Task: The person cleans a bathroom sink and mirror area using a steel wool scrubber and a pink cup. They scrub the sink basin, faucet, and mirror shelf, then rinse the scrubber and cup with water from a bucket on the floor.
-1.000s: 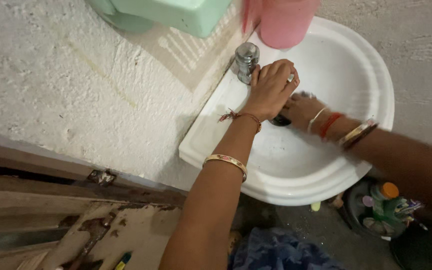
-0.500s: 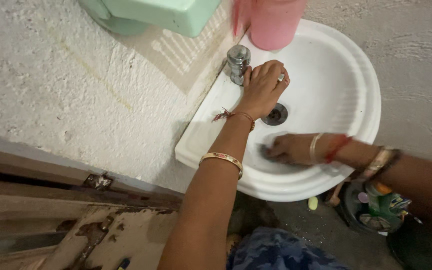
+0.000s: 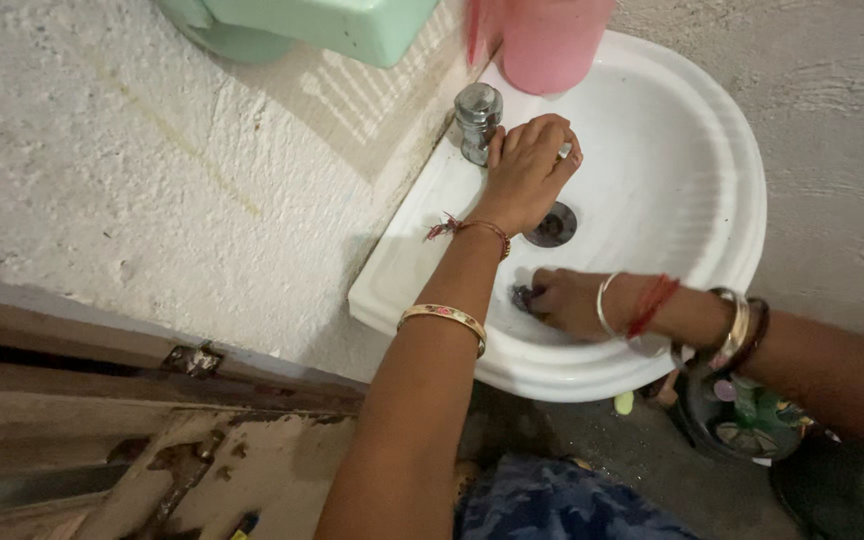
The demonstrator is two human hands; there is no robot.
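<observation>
A white basin (image 3: 692, 200) is fixed to a rough plastered wall (image 3: 102, 180), with a metal tap (image 3: 478, 115) at its wall-side rim and a dark drain (image 3: 553, 225) in the middle of the bowl. The left hand (image 3: 527, 170) lies just beside the tap, fingers curled over the spout end between tap and drain; its grip looks closed around that spot, though what exactly the fingers press is hidden under the hand. The right hand (image 3: 572, 302) is down in the bowl on the near side of the drain, fingers bent and pinched on a small dark scrubber (image 3: 523, 296) that touches the basin's inner slope.

As a judgement, the scrubbing is partway along. The far side of the bowl, beyond the drain, looks clean and white, while the scrubber works the near slope; the rim near the tap and the drain itself show no suds or rinse water, so rinsing seems not yet done. No running water can be made out.

A pink cup (image 3: 552, 40) stands behind the tap, and a green box (image 3: 352, 25) hangs on the wall above it.
</observation>
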